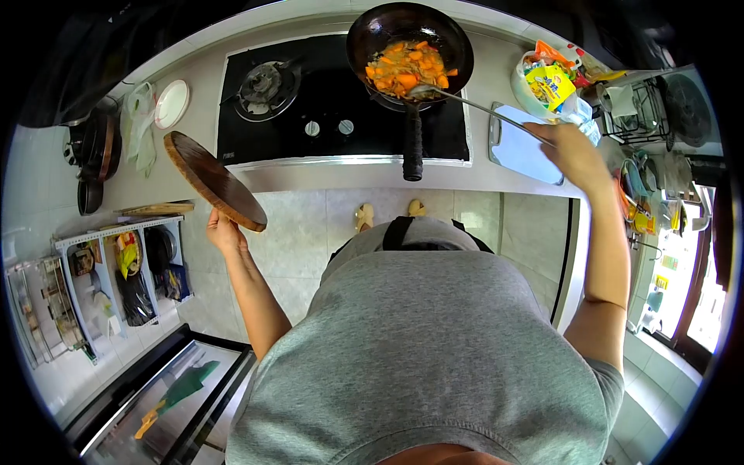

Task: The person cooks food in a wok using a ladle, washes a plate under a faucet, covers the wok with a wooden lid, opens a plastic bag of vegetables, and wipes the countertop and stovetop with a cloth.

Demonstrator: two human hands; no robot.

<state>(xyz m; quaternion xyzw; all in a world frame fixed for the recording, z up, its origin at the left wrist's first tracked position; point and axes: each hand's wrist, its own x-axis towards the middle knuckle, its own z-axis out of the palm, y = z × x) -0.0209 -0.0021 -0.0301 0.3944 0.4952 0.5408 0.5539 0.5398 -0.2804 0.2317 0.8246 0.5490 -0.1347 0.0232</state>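
Observation:
A dark wok [372, 32] sits on the right burner of the black stove, its handle pointing toward me. Orange chunks and softer pieces of food [407, 68] lie in it. My right hand [572, 155] is closed around the handle of a long metal spatula [496, 115], whose head rests in the food at the wok's near right side. My left hand [225, 232] grips the lower edge of a round brown wooden lid [217, 180], held tilted in the air in front of the stove's left part.
The left burner [267, 89] holds no pot. A white plate [172, 104] lies left of the stove. To the right are a pale cutting board [527, 147] and a container of colourful packets [549, 84]. A shelf rack [116, 271] stands at the lower left.

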